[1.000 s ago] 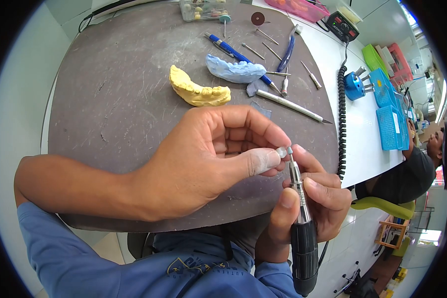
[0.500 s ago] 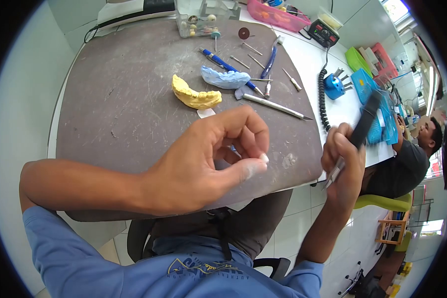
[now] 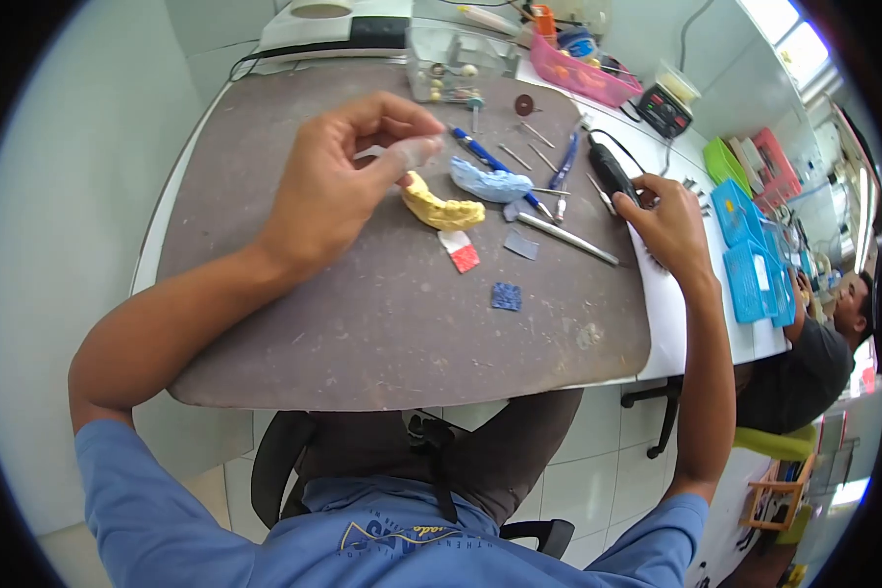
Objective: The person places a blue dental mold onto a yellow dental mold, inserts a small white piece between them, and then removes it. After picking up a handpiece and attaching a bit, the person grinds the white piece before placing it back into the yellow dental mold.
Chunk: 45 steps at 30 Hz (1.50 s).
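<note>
My left hand (image 3: 338,181) hovers over the left part of the board, with thumb and fingers pinched together. Pale dust coats the thumb; the small white piece seen there earlier is blurred at the fingertips. Just beyond the fingertips lies a yellow dental cast (image 3: 443,210), and beside it a light blue dental cast (image 3: 490,182). My right hand (image 3: 671,223) grips the lower end of a black rotary handpiece (image 3: 610,165) at the board's right edge. Close to it are a silver craft knife (image 3: 566,237) and a blue toothbrush (image 3: 565,162).
Near the casts are a red-and-white patch (image 3: 460,252), a grey patch (image 3: 521,245) and a dark blue patch (image 3: 506,296). Behind stand a clear box (image 3: 451,69), a pink basket (image 3: 583,76) and a control box (image 3: 664,110). A co-worker (image 3: 804,363) sits at the right by blue baskets (image 3: 753,279).
My left hand has moved up and away from me, toward the casts. My right hand has carried the handpiece away from me to the board's right edge. The view has shifted, uncovering the patches.
</note>
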Each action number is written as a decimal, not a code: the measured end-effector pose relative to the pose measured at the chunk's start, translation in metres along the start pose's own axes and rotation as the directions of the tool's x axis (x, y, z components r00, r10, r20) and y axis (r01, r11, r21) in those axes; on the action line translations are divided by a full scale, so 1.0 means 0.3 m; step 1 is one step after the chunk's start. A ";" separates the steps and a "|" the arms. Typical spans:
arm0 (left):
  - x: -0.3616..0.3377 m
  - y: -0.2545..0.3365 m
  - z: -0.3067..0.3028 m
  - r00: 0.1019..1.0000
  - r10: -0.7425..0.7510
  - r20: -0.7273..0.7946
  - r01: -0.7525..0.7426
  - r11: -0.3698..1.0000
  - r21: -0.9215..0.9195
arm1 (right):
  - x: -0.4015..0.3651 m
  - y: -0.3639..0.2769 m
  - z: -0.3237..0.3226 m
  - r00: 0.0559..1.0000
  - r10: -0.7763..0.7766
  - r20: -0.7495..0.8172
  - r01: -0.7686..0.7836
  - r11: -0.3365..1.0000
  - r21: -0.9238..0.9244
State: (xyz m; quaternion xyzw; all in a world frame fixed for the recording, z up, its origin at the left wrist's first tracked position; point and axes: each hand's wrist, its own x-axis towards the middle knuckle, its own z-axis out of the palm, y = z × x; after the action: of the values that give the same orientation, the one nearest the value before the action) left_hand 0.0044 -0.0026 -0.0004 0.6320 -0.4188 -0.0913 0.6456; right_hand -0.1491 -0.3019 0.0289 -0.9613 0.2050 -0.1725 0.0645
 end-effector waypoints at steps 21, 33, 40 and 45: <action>-0.017 0.027 0.000 0.998 -0.011 0.061 0.018 0.994 -0.109 | -0.028 -0.440 0.093 0.886 -0.437 -0.158 0.375 0.474 0.796; -0.014 -0.041 -0.040 0.970 0.125 0.211 -0.233 0.734 0.637 | -0.063 -0.400 0.114 0.964 -0.262 0.037 0.096 0.479 0.872; 0.008 -0.029 -0.021 0.953 -0.148 0.265 0.090 0.971 0.222 | -0.063 -0.389 0.125 0.969 -0.244 0.049 0.078 0.486 0.870; -0.008 0.008 0.004 0.949 -0.235 0.210 0.275 0.943 -0.186 | -0.065 -0.391 0.118 0.967 -0.251 0.044 0.078 0.458 0.886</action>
State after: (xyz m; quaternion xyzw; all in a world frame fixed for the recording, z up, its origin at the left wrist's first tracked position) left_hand 0.0011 -0.0014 0.0004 0.5969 -0.3789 -0.2773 0.6505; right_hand -0.1095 -0.1853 0.0129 -0.8181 -0.0125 -0.1768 0.5470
